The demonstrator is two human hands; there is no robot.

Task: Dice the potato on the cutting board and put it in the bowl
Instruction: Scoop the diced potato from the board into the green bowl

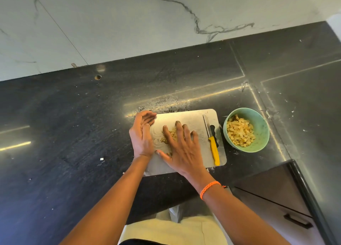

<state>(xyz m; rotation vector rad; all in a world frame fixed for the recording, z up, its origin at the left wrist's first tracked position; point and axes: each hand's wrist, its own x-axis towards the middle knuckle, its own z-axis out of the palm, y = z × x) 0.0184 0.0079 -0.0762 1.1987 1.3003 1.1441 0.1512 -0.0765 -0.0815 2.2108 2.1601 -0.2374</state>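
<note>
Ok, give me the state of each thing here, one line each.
Left hand: open, cupped at the board's left edge.
Right hand: open, fingers spread over diced potato.
Cutting board: flat on counter.
Knife: lying unheld on the board.
Bowl: upright, partly filled with dice.

Mostly hidden under the spread fingers of the right hand [181, 145]: the diced potato [170, 134] left on the cutting board [191, 118], amount impossible to tell. Board's left edge covered by the left hand [142, 134]. Knife [212, 139] blade tip too thin to make out. Both forearms cut off at bottom edge.
</note>
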